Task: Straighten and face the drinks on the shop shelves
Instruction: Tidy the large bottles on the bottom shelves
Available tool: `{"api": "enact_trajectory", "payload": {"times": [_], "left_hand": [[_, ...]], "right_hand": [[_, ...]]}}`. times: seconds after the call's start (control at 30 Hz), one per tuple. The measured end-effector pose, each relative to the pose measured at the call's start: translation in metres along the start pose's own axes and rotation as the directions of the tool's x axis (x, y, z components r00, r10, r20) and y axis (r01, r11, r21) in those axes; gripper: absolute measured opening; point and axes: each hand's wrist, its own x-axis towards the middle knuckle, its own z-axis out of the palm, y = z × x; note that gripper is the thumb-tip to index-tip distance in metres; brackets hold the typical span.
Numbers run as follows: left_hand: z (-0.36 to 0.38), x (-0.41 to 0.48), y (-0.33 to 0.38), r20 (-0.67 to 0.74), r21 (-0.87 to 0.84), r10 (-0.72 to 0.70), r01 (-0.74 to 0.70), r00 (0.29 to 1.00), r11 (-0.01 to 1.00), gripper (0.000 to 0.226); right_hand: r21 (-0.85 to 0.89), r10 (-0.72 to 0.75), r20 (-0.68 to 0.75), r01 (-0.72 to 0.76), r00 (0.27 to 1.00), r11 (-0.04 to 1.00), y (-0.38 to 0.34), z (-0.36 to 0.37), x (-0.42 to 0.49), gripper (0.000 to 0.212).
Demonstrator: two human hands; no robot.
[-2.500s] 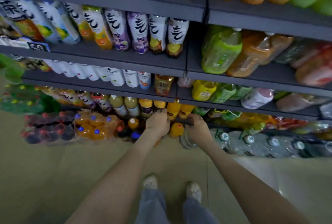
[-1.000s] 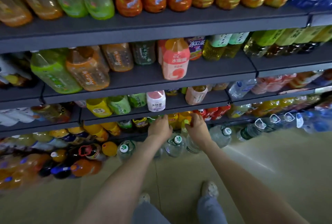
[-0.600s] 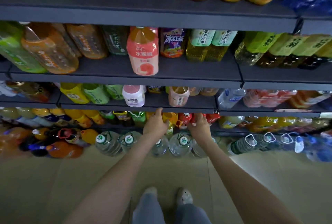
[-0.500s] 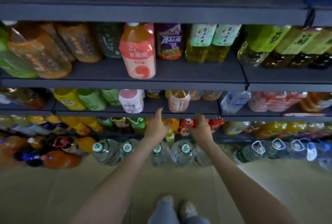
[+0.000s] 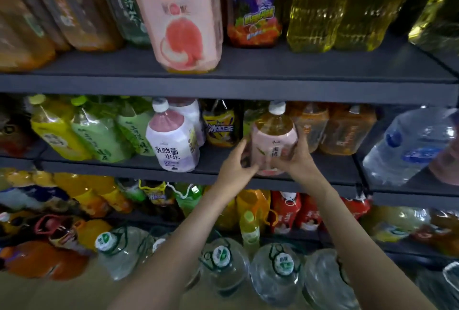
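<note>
A peach tea bottle [image 5: 273, 133] with a pink label and white cap stands at the front edge of the middle dark shelf [image 5: 323, 168]. My left hand [image 5: 234, 169] grips its lower left side. My right hand [image 5: 296, 160] grips its lower right side, thumb across the label. To its left stands a white and pink yoghurt-drink bottle [image 5: 172, 143], and orange tea bottles [image 5: 347, 128] stand behind to the right.
A large pink peach bottle [image 5: 181, 16] stands on the shelf above, beside purple iced tea [image 5: 254, 4] and yellow tea bottles [image 5: 347, 9]. Green and yellow bottles [image 5: 94, 131] lean at the left. Big water jugs [image 5: 275, 277] stand on the floor below.
The view has moved closer to the shelves. Both hands rose from the lower shelf level to the middle shelf and took hold of the peach tea bottle.
</note>
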Motion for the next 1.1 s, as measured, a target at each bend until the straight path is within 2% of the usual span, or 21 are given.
{"api": "enact_trajectory", "payload": {"times": [0.1, 0.17, 0.23, 0.33, 0.57, 0.63, 0.73, 0.83, 0.97, 1.03, 1.1], "left_hand": [[0.005, 0.006, -0.01, -0.107, 0.096, 0.119, -0.109, 0.987, 0.989, 0.065], [0.007, 0.009, -0.015, -0.149, 0.096, 0.18, -0.167, 0.972, 0.981, 0.062], [0.006, 0.011, -0.02, -0.155, 0.092, 0.237, -0.225, 0.959, 0.97, 0.06], [0.003, 0.013, -0.026, -0.157, 0.085, 0.318, -0.309, 0.935, 0.947, 0.059], [-0.017, 0.003, -0.034, -0.175, 0.145, 0.474, -0.454, 0.863, 0.879, 0.056], [-0.033, -0.006, -0.032, -0.177, 0.134, 0.518, -0.501, 0.837, 0.855, 0.051], [-0.063, -0.027, -0.033, -0.202, 0.077, 0.517, -0.513, 0.832, 0.855, 0.041], [-0.099, -0.043, -0.045, -0.294, 0.109, 0.52, -0.513, 0.802, 0.852, 0.031], [-0.15, -0.057, -0.064, -0.415, 0.15, 0.525, -0.514, 0.743, 0.845, 0.024], [-0.172, -0.065, -0.074, -0.407, 0.124, 0.522, -0.521, 0.749, 0.844, 0.028], [-0.186, -0.076, -0.082, -0.293, 0.123, 0.52, -0.508, 0.802, 0.852, 0.044]], "right_hand": [[-0.176, -0.05, -0.083, 0.035, 0.995, 0.984, 0.012, -0.002, 0.012, 0.106], [-0.217, -0.054, -0.107, 0.03, 0.993, 0.976, 0.01, -0.005, 0.016, 0.1], [-0.192, -0.075, -0.089, 0.057, 0.993, 0.98, 0.006, -0.003, 0.014, 0.092], [-0.053, -0.15, -0.089, 0.146, 0.985, 0.988, 0.006, 0.01, 0.003, 0.086], [-0.018, -0.289, -0.353, 0.303, 0.89, 0.953, 0.008, 0.046, -0.014, 0.066], [0.025, -0.303, -0.378, 0.337, 0.875, 0.941, 0.005, 0.059, -0.015, 0.066], [0.102, -0.282, -0.372, 0.341, 0.884, 0.935, -0.006, 0.078, -0.021, 0.079], [0.136, -0.263, -0.358, 0.329, 0.896, 0.934, -0.017, 0.097, -0.028, 0.09], [0.128, -0.279, -0.278, 0.323, 0.919, 0.938, -0.026, 0.136, -0.038, 0.087], [0.162, -0.28, -0.241, 0.323, 0.929, 0.933, -0.029, 0.159, -0.043, 0.083], [0.181, -0.296, -0.21, 0.335, 0.932, 0.925, -0.031, 0.184, -0.048, 0.08]]}}
